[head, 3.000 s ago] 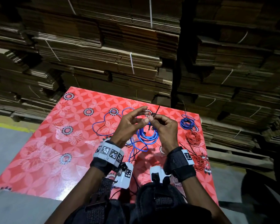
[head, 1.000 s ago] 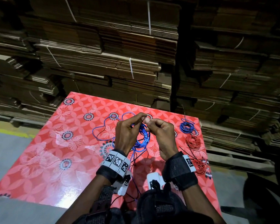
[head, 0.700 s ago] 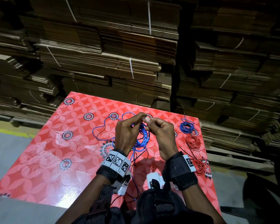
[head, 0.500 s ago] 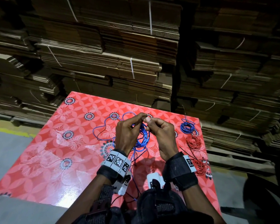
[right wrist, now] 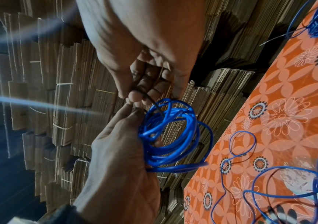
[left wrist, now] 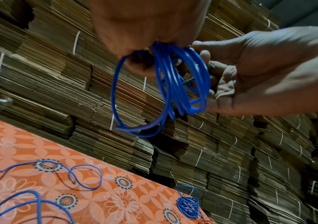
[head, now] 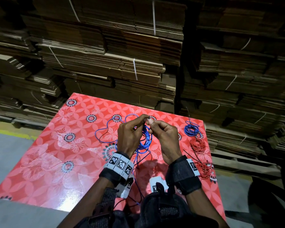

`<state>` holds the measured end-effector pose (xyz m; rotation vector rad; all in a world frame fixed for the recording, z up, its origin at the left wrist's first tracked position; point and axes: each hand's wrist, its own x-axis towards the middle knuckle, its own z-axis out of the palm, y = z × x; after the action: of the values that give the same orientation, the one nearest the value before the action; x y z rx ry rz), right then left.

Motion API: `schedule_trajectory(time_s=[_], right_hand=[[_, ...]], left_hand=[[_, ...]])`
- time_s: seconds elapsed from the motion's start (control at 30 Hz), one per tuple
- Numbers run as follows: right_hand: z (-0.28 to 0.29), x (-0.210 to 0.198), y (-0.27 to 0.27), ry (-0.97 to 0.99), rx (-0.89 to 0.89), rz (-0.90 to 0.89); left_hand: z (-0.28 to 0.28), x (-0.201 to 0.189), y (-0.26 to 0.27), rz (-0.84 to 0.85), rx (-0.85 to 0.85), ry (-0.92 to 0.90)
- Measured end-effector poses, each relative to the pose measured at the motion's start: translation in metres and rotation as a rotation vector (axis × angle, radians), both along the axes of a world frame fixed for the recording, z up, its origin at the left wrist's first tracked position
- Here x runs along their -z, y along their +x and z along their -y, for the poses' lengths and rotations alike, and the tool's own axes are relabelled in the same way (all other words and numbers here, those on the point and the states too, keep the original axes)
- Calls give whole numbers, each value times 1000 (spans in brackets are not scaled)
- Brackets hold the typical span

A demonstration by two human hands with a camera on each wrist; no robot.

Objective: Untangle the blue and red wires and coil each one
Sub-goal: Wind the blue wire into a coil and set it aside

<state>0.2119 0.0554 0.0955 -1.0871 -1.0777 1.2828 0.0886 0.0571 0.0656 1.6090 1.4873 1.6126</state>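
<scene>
A blue wire coil [head: 145,140] hangs in the air between my two hands, above the red flowered table [head: 59,162]. My left hand [head: 141,120] grips the top of the coil [left wrist: 173,91], with the loops hanging below its fingers. My right hand [head: 150,124] meets it there and pinches a thin black tie strand [right wrist: 150,98] against the top of the coil [right wrist: 169,136]. A loose blue wire [head: 105,134] trails from the coil over the table. A tied blue coil [head: 191,130] and a red coil [head: 197,143] lie at the right.
A second red wire bundle [head: 204,168] lies near the table's right front corner. Strapped stacks of flat cardboard [head: 122,55] rise close behind the table and to its right. Grey floor [head: 7,153] shows at the left.
Since three seconds ago both hands have lifted the blue coil and carried it a little farther from me. Over the last second they have barely moved.
</scene>
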Motion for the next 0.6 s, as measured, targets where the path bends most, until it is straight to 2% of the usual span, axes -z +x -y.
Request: schedule_trajectory(time_s=[0.6], right_hand=[[-4,1,-1,0,-12,-10]], left_hand=[[-3,2,0,-32,-3,17]])
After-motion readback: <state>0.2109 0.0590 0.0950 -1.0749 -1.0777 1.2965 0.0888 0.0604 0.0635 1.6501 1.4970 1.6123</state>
